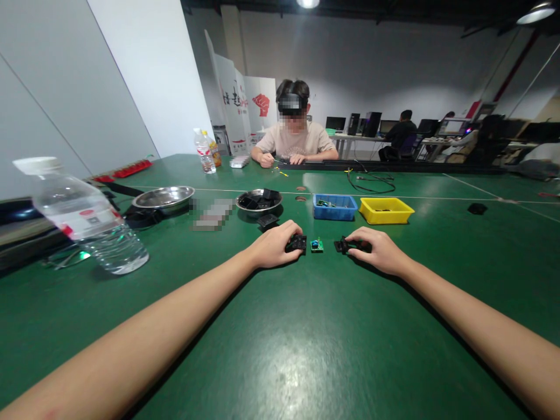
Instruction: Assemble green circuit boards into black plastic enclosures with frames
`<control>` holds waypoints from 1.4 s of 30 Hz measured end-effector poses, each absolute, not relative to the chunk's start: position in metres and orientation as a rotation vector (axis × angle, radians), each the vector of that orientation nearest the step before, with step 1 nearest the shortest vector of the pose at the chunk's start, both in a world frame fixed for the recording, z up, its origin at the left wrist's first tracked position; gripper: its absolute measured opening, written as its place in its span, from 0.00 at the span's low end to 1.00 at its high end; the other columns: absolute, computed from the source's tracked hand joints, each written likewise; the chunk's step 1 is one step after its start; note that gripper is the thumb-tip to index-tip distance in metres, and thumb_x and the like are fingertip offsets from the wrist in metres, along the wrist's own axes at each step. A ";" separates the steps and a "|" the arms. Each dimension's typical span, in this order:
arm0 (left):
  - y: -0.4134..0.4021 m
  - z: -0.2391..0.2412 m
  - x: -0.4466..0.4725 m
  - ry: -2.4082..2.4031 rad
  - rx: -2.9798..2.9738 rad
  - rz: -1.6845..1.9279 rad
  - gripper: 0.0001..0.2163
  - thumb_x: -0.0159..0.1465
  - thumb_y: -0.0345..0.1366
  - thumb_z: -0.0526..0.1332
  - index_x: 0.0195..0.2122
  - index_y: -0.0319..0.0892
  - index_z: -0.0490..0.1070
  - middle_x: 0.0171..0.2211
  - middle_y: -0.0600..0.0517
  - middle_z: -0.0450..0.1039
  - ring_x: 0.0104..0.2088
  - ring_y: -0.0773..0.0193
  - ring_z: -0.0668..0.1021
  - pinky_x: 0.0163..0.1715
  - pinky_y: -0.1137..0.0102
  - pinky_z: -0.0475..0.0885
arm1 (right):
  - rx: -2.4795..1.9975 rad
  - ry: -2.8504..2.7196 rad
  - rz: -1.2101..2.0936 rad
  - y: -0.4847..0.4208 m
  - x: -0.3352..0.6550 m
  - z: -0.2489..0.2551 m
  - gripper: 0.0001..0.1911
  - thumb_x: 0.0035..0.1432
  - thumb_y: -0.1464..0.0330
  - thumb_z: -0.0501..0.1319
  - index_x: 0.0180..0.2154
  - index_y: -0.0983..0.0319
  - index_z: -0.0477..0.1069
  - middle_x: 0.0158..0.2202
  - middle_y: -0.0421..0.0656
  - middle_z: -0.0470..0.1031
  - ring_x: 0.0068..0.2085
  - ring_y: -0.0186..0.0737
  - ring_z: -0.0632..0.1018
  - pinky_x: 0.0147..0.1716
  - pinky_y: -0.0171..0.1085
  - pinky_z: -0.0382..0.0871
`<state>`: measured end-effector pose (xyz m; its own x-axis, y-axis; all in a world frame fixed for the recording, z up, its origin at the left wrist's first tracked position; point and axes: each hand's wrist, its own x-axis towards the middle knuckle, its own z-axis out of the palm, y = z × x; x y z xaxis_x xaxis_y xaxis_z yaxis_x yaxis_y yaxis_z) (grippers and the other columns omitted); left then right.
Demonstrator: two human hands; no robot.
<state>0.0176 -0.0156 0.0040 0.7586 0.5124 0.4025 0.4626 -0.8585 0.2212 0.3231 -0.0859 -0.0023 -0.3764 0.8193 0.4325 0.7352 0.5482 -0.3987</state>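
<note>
My left hand (280, 244) is closed around a black plastic housing (299, 244), its open side turned toward the middle. Between my two hands a small green circuit board (317, 245) with a blue component lies on the green table (306, 326). On the other side of the board, my right hand (380, 248) pinches a small black plastic part (341, 245) between thumb and fingers. Behind my left hand rests another black plastic piece (268, 221), close to a metal bowl (259, 202) of black parts.
A blue bin (335, 216) holds circuit boards, with a yellow bin (385, 217) beside it. Leftward stand a shiny metal dish (163, 198) and a water bottle (87, 216). Across the table sits a person (294, 137). Black cables (371, 184) lie near the far edge.
</note>
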 end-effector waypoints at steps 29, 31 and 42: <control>-0.015 0.003 0.017 0.791 2.838 0.710 0.11 0.60 0.37 0.62 0.42 0.42 0.65 0.38 0.51 0.70 0.35 0.62 0.74 0.36 0.67 0.71 | -1.286 -2.178 0.155 -0.084 0.324 -0.004 0.11 0.59 0.64 0.62 0.42 0.61 0.77 0.42 0.48 0.80 0.40 0.43 0.79 0.39 0.40 0.73; -0.015 0.003 0.017 0.792 2.838 0.711 0.11 0.60 0.37 0.62 0.42 0.43 0.65 0.38 0.51 0.70 0.35 0.62 0.74 0.36 0.68 0.71 | -1.305 -2.160 0.140 -0.084 0.324 -0.004 0.12 0.59 0.64 0.62 0.42 0.61 0.76 0.41 0.47 0.80 0.38 0.43 0.78 0.38 0.40 0.73; -0.016 0.001 0.017 0.797 2.846 0.700 0.12 0.59 0.37 0.62 0.42 0.42 0.65 0.39 0.50 0.70 0.36 0.60 0.75 0.38 0.67 0.71 | -1.437 -2.006 0.054 -0.082 0.326 -0.007 0.14 0.57 0.61 0.61 0.41 0.61 0.76 0.36 0.46 0.79 0.37 0.45 0.79 0.37 0.41 0.73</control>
<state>0.0171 -0.0159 0.0015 0.7568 0.5144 0.4033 0.4665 -0.8572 0.2180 0.3255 -0.0817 -0.0073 -0.1780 0.8566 0.4844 0.8295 0.3954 -0.3944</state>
